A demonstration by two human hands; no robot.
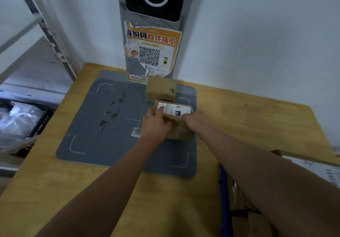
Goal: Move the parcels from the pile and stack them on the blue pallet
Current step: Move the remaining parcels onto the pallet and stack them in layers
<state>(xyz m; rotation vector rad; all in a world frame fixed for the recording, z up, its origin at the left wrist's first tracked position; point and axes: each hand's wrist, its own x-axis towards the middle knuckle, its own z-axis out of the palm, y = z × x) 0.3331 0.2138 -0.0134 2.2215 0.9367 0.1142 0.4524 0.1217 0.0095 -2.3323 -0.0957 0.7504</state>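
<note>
**A:** Which step is this?

**B:** Picking up, I judge. Over the grey square mat (103,126), the left hand (156,124) curls round the brown cardboard parcel with a white label (181,131). The right hand (193,120) grips its other side.

**A:** Next?

**B:** Lift clear of the plain cardboard box (161,89) just behind. The yellow wooden tabletop (248,119) gives room rightward, towards a blue rim (223,183), perhaps the pallet.

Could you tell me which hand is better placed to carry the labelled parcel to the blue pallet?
Probably right: the right hand grips the labelled parcel on the side nearest the blue pallet.
</note>
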